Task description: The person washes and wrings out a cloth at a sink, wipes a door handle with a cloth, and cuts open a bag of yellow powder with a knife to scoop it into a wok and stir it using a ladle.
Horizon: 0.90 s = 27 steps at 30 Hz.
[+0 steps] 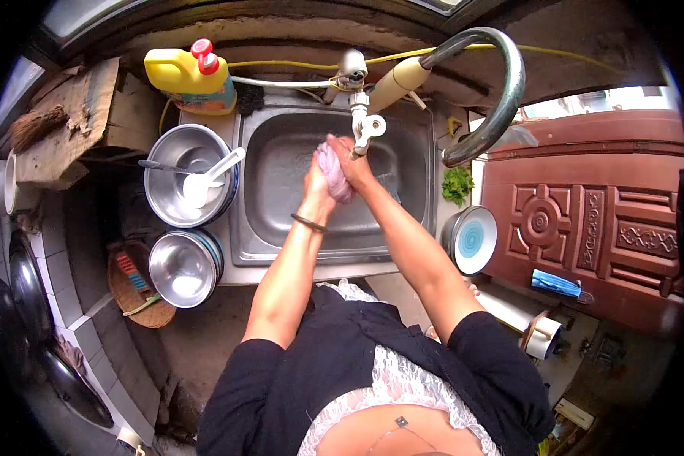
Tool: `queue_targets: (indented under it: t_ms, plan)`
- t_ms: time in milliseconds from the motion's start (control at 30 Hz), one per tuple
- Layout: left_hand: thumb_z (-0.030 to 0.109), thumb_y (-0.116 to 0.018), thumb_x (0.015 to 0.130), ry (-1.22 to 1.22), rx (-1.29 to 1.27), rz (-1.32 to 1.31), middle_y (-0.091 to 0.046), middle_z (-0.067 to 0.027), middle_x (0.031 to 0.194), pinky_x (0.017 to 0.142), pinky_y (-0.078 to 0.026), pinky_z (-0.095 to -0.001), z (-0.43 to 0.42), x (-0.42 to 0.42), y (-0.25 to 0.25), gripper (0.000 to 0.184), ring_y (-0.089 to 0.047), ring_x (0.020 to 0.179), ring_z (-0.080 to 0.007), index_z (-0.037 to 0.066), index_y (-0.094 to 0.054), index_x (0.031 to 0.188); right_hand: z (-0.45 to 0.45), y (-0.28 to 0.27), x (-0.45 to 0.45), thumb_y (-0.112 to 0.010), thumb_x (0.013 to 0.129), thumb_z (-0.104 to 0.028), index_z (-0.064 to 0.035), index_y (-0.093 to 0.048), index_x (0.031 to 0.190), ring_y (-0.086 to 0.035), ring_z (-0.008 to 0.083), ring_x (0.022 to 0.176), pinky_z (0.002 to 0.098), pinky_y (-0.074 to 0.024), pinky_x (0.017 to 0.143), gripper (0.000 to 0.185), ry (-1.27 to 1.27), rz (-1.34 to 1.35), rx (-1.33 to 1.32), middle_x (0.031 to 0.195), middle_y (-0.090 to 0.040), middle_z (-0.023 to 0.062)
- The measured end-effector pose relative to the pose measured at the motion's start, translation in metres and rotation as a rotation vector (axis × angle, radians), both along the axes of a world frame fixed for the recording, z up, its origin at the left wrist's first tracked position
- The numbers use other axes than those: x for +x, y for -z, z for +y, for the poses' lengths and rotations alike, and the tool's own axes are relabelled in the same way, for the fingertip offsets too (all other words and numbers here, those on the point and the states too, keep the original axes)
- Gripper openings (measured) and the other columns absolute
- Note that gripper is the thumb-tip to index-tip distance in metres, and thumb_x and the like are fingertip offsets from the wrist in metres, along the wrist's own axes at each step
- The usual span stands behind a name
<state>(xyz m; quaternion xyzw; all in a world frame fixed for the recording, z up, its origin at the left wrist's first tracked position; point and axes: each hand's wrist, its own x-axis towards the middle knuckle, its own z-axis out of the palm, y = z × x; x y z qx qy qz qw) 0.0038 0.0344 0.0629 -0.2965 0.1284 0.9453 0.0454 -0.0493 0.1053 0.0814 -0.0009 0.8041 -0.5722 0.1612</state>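
Over the metal sink (281, 220), a bunched pink cloth (333, 169) is squeezed between both hands. My left hand (316, 178) is closed on it from the left side. From the right, my right hand (351, 163) presses round the same cloth, its fingers wrapped near the top. Just right of the hands hangs the white tap (369, 129). A dark band circles my left wrist.
Left of the sink stand metal bowls (186, 281), one holding a white ladle (224, 163), below a yellow jug (190, 80). Green leaves (457, 185) and stacked bowls (475, 239) are on the right. A curved dark pipe (509, 91) arches above.
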Motion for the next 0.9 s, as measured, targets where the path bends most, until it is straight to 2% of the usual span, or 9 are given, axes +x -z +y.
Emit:
queue_targets:
  t_ms: [67, 167, 300, 467, 567, 700, 733, 800, 900]
  plan:
    - [0.057, -0.026, 0.094, 0.075, 0.033, 0.098, -0.054, -0.01, 0.123, 0.099, -0.04, -0.0437, -0.012, -0.003, 0.0, 0.062, -0.052, 0.115, -0.0266, 0.008, -0.046, 0.127, -0.004, -0.001, -0.005, -0.057, 0.088, -0.043, -0.0005, -0.052, 0.121, -0.056, 0.0164, 0.099, 0.0303, -0.044, 0.087, 0.054, 0.028, -0.392, -0.383, 0.107, -0.06, 0.0094]
    - [0.062, -0.027, 0.091, 0.188, 0.187, 0.112, -0.054, -0.0107, 0.125, 0.1, -0.039, -0.0457, -0.033, 0.004, -0.008, 0.069, -0.051, 0.116, -0.0276, 0.007, -0.046, 0.128, 0.005, -0.023, 0.003, -0.057, 0.089, -0.04, -0.0002, -0.055, 0.117, -0.059, 0.0179, 0.097, 0.031, -0.0461, 0.085, 0.049, -0.148, -0.646, -0.525, 0.11, -0.062, 0.0104]
    - [0.076, -0.033, 0.079, 0.354, 0.014, 0.214, -0.053, -0.009, 0.125, 0.1, -0.039, -0.0456, -0.04, 0.008, -0.025, 0.084, -0.052, 0.115, -0.0247, 0.008, -0.044, 0.129, 0.008, -0.036, -0.014, -0.063, 0.085, -0.026, 0.0005, -0.056, 0.114, -0.061, 0.0181, 0.096, 0.0317, -0.0479, 0.087, 0.04, -0.309, -0.407, -0.257, 0.11, -0.062, 0.012]
    - [0.052, -0.066, 0.077, 0.504, 0.229, 0.35, -0.049, -0.0036, 0.125, 0.094, -0.041, -0.0413, -0.033, 0.022, -0.03, 0.066, -0.045, 0.118, -0.0214, 0.017, -0.045, 0.128, -0.007, -0.076, -0.011, -0.061, 0.079, -0.012, -0.0047, -0.035, 0.136, -0.059, 0.0273, 0.105, 0.0396, -0.0473, 0.092, 0.063, -0.463, -0.445, -0.531, 0.116, -0.058, 0.0167]
    - [0.046, -0.068, 0.078, 0.451, 0.134, 0.417, -0.053, -0.0032, 0.116, 0.082, -0.045, -0.0356, -0.029, 0.022, -0.037, 0.057, -0.05, 0.106, -0.0182, 0.016, -0.048, 0.123, -0.003, -0.079, -0.021, -0.063, 0.077, -0.01, -0.0092, -0.034, 0.139, -0.06, 0.0253, 0.102, 0.038, -0.0486, 0.091, 0.068, -0.551, -0.543, -0.56, 0.111, -0.06, 0.0145]
    - [0.03, -0.071, 0.08, 0.682, 0.084, 0.423, -0.055, -0.0001, 0.087, 0.059, -0.041, -0.0265, -0.034, 0.017, -0.017, 0.037, -0.053, 0.075, -0.0125, 0.014, -0.053, 0.106, -0.002, -0.062, -0.024, -0.067, 0.083, -0.024, -0.0076, -0.056, 0.103, -0.056, 0.0129, 0.069, 0.0281, -0.0492, 0.064, 0.028, -0.442, -0.442, -0.456, 0.078, -0.057, 0.0018]
    - [0.026, -0.071, 0.08, 0.717, -0.031, 0.398, -0.054, 0.0014, 0.079, 0.054, -0.038, -0.0251, -0.033, 0.016, -0.029, 0.03, -0.05, 0.066, -0.0113, 0.013, -0.053, 0.1, -0.006, -0.056, -0.021, -0.067, 0.084, -0.031, -0.0098, -0.051, 0.082, -0.047, 0.0092, 0.058, 0.0254, -0.0413, 0.053, 0.027, -0.344, -0.522, -0.583, 0.067, -0.049, -0.0026]
    - [0.016, -0.068, 0.079, 0.717, -0.196, 0.351, -0.044, 0.0059, 0.063, 0.041, -0.028, -0.0233, -0.027, 0.014, -0.037, 0.019, -0.04, 0.048, -0.0079, 0.014, -0.05, 0.082, -0.008, -0.048, -0.026, -0.068, 0.083, -0.032, -0.0112, -0.049, 0.079, -0.046, 0.0088, 0.058, 0.0251, -0.0391, 0.051, 0.029, -0.308, -0.603, -0.607, 0.066, -0.048, -0.003]
    - [0.021, -0.068, 0.077, 0.636, -0.73, 0.252, -0.044, 0.0046, 0.06, 0.04, -0.029, -0.0252, -0.016, 0.011, -0.054, 0.021, -0.04, 0.047, -0.0081, 0.013, -0.049, 0.082, -0.014, -0.051, -0.025, -0.063, 0.086, -0.039, -0.0126, -0.047, 0.07, -0.043, 0.0092, 0.056, 0.0256, -0.034, 0.049, 0.035, -0.283, -0.44, -0.356, 0.063, -0.046, -0.003]
